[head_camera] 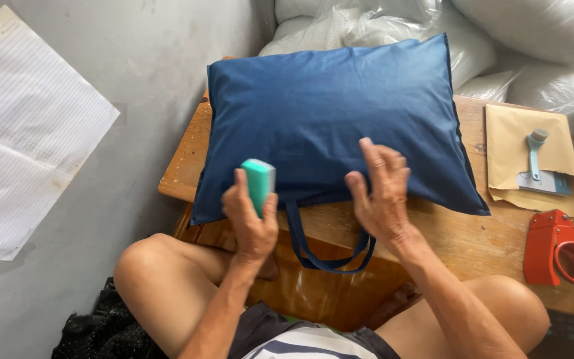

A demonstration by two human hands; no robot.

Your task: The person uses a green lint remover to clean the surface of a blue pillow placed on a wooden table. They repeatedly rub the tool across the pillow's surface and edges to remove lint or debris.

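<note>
Low wooden table point(473, 246) sits betw. your knees on a grey concrete floor, so you're working right over its front edge. Nearest you, dark blue loop handles point(330, 256) hang off that edge. Your left hand point(250, 213) is wrapped tight round a small teal block point(259, 183), thumb one side, fingers the other, held at the near-left corner of the blue pillow-like bag point(333, 113). Your right hand point(380, 193) lies flat w/ fingers spread on the bag's near edge, gripping nothing, just pressing the cloth.

Bag lies across the table, filling most of it. Looks soft, puffy and light; the cloth prob. slides and bunches under a palm, so a flat press or a pinch at the seam or the handles holds better than grabbing the middle.

To the right: red tape dispenser point(559, 249), then brown envelopes point(509, 143) w/ a light-blue scraper tool point(536, 163) on top. Further back, white stuffed sacks point(539, 26). Lined paper sheet point(28, 133) lies on the floor at left.
</note>
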